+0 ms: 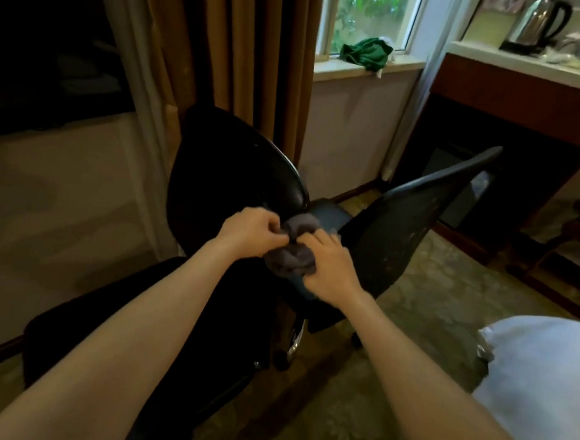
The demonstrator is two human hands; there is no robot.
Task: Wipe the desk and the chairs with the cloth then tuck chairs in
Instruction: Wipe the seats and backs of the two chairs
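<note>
Both your hands are on the grey cloth (294,256) at centre frame. Your left hand (251,230) pinches the upper fold with curled fingers, and your right hand (330,269) grips the lower bunch. The cloth is wadded up in the air, right over the gap between the left chair (230,167) and the right chair (405,224), whose black backs fan apart.

Watch that wad: I'd say only a small patch of it will meet the surface, so you could skip strips of the backrests. Flatten it first. If either pinch slips while you rearrange, the cloth likely drops onto a seat or the patterned carpet (430,298) and picks up grit.

These chairs may well roll. Lean hard on a back and it could swing away or knock its neighbour. Mind the kettle (539,26) at upper right too; a careless sweep up there might tip it.
</note>
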